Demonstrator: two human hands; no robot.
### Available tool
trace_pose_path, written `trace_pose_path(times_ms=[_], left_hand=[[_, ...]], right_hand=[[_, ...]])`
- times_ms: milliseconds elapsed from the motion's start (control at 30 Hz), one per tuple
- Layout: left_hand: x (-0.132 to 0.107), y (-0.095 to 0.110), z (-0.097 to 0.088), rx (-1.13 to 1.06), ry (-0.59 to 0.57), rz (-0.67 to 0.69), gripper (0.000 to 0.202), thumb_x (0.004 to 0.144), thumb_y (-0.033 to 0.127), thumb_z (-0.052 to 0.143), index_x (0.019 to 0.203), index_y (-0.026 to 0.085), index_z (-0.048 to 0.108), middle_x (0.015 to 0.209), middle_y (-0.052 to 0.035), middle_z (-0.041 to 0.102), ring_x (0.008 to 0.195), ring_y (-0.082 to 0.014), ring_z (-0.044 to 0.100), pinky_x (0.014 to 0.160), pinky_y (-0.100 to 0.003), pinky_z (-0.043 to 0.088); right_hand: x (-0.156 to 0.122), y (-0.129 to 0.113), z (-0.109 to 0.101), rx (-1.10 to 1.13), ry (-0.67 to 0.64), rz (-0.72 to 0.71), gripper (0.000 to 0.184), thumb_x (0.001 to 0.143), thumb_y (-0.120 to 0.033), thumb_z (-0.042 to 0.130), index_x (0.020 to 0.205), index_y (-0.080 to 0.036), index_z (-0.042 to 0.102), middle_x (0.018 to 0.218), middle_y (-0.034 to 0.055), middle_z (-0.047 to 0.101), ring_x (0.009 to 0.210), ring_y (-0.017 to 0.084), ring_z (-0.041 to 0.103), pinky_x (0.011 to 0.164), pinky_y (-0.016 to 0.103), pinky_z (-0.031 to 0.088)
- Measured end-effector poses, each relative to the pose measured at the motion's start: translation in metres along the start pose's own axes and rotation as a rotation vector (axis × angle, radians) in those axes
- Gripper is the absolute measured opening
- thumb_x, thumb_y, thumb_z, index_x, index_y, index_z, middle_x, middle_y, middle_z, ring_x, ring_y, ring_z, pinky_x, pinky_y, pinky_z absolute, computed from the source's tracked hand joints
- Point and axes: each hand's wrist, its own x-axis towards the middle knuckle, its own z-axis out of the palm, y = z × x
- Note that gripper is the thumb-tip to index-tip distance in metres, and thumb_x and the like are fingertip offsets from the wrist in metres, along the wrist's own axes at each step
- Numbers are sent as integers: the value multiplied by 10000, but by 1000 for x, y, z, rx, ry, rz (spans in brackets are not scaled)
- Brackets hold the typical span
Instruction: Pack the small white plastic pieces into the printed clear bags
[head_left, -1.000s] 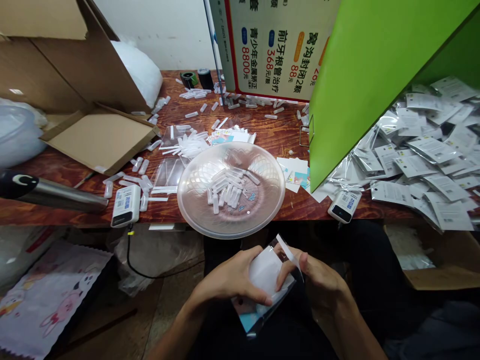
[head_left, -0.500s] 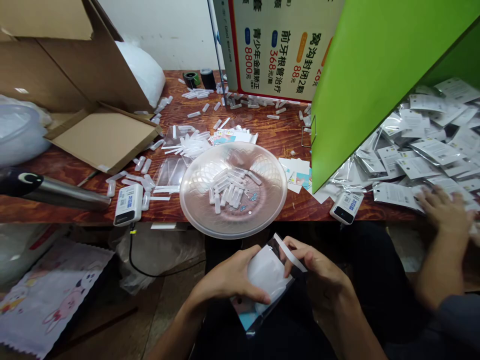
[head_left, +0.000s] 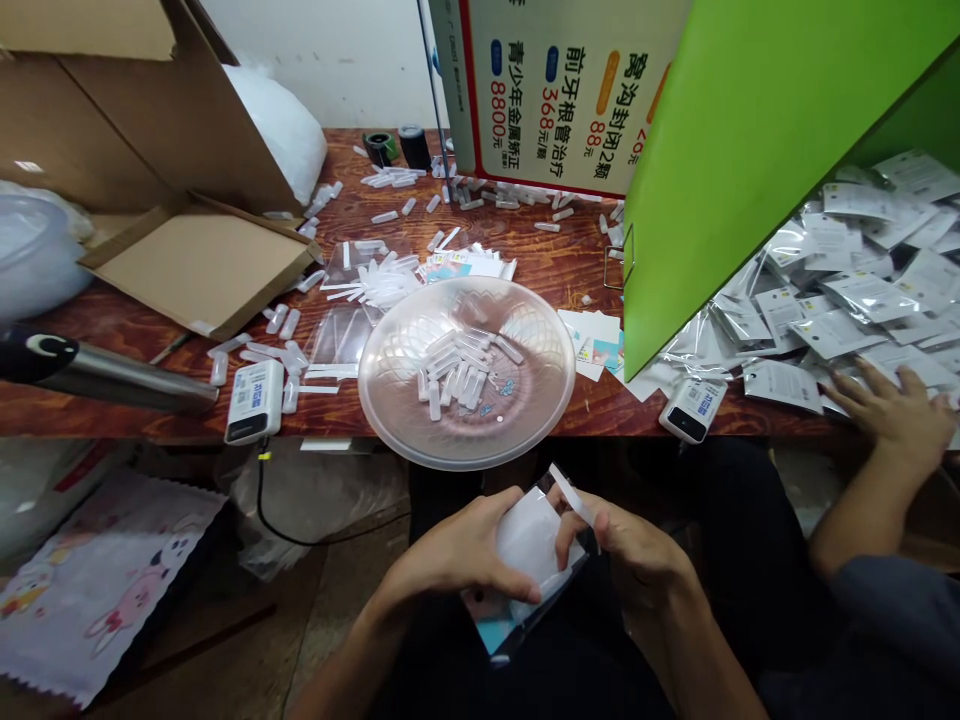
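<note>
- My left hand (head_left: 461, 550) grips the bag (head_left: 529, 560) in my lap, below the table (head_left: 570, 270); my right hand (head_left: 626, 540) pinches its strip (head_left: 574, 495)
- Step, I judge: sealing; next calls for peeling the strip, folding the flap flat

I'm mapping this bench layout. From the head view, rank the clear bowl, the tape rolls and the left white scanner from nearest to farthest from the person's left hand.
1. Clear bowl, just above the left hand.
2. Left white scanner, at the table's front edge, leftward.
3. Tape rolls, at the table's back.
</note>
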Motion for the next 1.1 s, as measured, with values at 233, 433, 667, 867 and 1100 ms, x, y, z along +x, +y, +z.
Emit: trace_pose_path(times_ms=[233,433,667,867,1100], left_hand=[[-2,1,2,-10,-2,-30,697,521,475,896,1089,190,609,889,22,596,728,-152,558,509,-198,411],[-3,3,1,-8,-1,-25,694,531,453,903,1102,187,612,891,20,596,748,-163,573,524,-201,413],[-2,0,2,-32,-22,-29,715,535,478,896,1121,197,598,878,22,589,747,-167,570,496,-195,398],[-2,1,2,40,12,-10,691,520,494,895,1077,190,622,870,24,595,768,-170,561,556,-211,403],[-1,-2,3,-21,-6,-16,688,518,454,909,1075,180,613,888,16,596,782,-172,564,558,-209,410]], right_hand=[[1,0,2,25,-27,-34,683,895,-797,340,757,-285,770,1033,81,658,912,253,610,767,424,502],[4,-6,5,50,-101,-29,715,885,-822,293,796,-290,763,1059,72,631,923,247,594,802,427,493],[8,-4,2,68,-143,-55,737,859,-850,298,792,-281,762,1043,66,598,891,236,561,789,425,494],[9,2,2,88,-169,-47,767,837,-874,291,771,-268,756,1031,57,561,879,222,529,763,388,465],[13,0,2,100,-244,-81,852,840,-871,278,753,-152,728,998,53,447,868,174,470,815,323,450]])
